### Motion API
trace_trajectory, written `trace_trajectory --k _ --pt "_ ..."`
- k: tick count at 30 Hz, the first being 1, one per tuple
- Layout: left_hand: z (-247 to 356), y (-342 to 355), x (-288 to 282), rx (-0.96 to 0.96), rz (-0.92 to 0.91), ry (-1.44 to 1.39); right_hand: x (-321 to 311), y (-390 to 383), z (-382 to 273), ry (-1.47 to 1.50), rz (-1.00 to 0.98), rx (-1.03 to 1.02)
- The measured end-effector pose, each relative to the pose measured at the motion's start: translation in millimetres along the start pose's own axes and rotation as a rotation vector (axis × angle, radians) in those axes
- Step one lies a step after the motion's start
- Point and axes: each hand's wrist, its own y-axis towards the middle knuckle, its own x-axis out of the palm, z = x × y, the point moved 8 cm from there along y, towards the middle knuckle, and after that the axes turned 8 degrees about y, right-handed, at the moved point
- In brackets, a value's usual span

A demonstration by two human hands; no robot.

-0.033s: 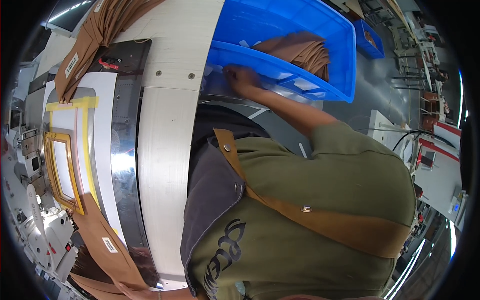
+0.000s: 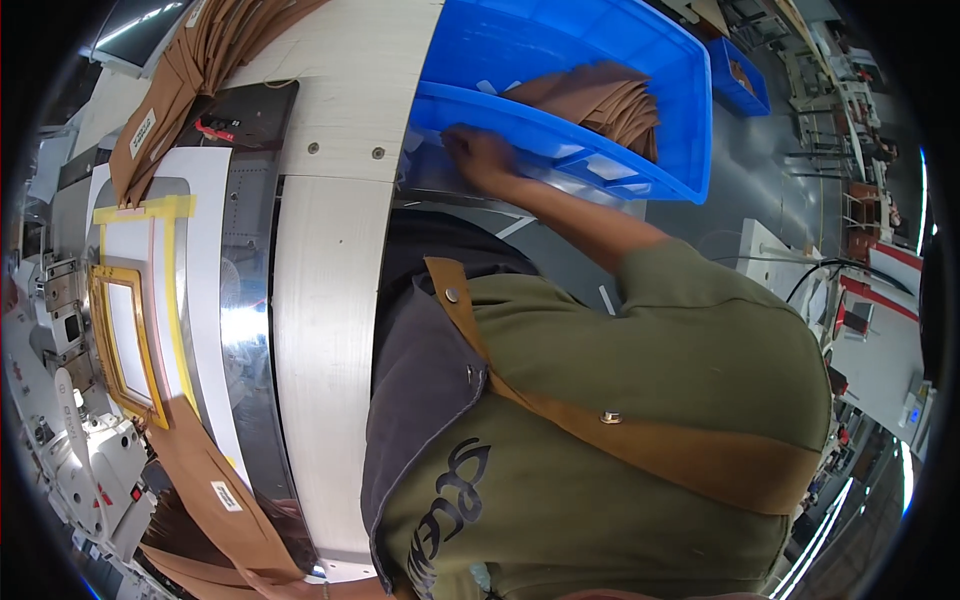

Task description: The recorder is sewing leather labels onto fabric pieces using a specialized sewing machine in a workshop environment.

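The two hands are well apart. The left hand (image 2: pixel 290 586), partly cut off by the lower edge of the view, touches the lower end of a long brown piece (image 2: pixel 205 465) with a white label; whether its fingers grip or merely rest cannot be told. That piece lies along the left side, its upper end at the lower corner of a yellow-brown frame (image 2: pixel 151 350), which sits on a white sheet (image 2: pixel 207 255) edged with yellow tape (image 2: pixel 180 330). The right hand (image 2: pixel 482 158) is blurred beside the near wall of a blue bin (image 2: pixel 690 110), its grip unclear. Folded brown pieces (image 2: pixel 595 100) lie in the bin. Between the hands runs a pale surface (image 2: pixel 325 300)
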Motion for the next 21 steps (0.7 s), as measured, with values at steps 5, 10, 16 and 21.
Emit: trace_trajectory --k 5,10,16,21 --pt "-19 -83 -24 -0.05 0.059 -0.048 21 20 -3 0.275 0.167 -0.106" --pt "-60 -152 -70 -0.161 0.169 -0.073 84 39 27 0.401 0.155 -0.134" --pt "-133 -311 -170 -0.454 0.486 -0.176 101 48 74 0.118 0.092 -0.216" --pt "-245 -481 -139 -0.854 0.598 -0.947 87 59 64 0.332 -0.001 -0.112"
